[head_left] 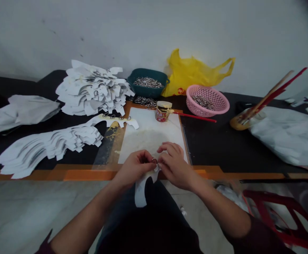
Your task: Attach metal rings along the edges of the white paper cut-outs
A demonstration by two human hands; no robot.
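My left hand (134, 166) and my right hand (173, 163) meet over the near edge of a white work board (151, 135). Both pinch the top of a curved white cut-out piece (141, 188) that hangs down over my lap. A small metal ring (154, 161) sits between the fingertips of the two hands. A finished-looking white piece with rings (114, 120) lies at the board's far left corner. A small glue jar (162, 112) with a red-handled brush (194, 116) stands at the board's far edge.
Piles of white cut-out pieces (94, 88) (48, 146) lie to the left. A green basket (148, 83) and a pink basket (207, 100) hold metal rings, with a yellow plastic bag (193, 72) behind. White cloth (288, 134) and brushes (267, 97) are right; a red stool (283, 218) is near right.
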